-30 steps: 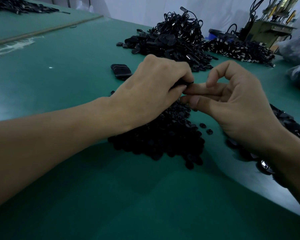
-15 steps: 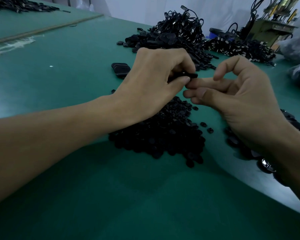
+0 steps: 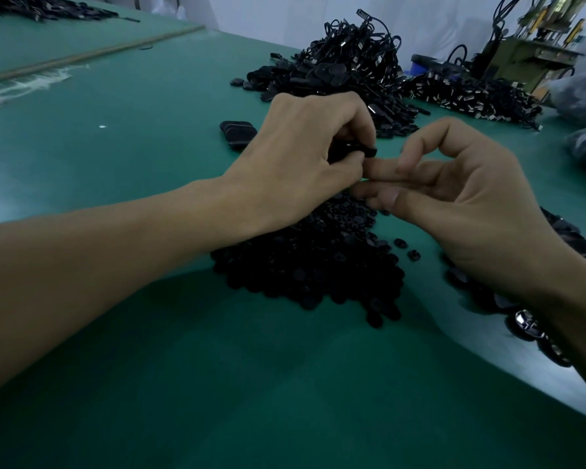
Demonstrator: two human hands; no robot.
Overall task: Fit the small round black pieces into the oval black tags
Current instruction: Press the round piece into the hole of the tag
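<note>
Oval black tag (image 3: 364, 151), held level above the bench (image 3: 115, 333); only its dark edge shows between the curled fingers (image 3: 354, 116) and thumb of the left hand (image 3: 301, 157), which pinch it. The right hand (image 3: 471, 211) meets it from the right: two fingers (image 3: 406, 170) lie straight with their tips against the left thumb just under the tag, the index finger arches clear above them, and the thumb lies alongside below. Whether these fingers hold a small round piece cannot be told. Directly beneath both hands lies a pile of small round black pieces (image 3: 312, 265), with two loose pieces (image 3: 400, 242) just beside its right edge. A short stack of oval tags (image 3: 237, 132) sits just beyond the left hand. Under the right wrist, a spread of black parts (image 3: 528, 328), some glinting. Farther back, a heap of corded tags (image 3: 345, 69) and a second heap (image 3: 471, 96) to its right; a machine (image 3: 528, 52) stands behind.
</note>
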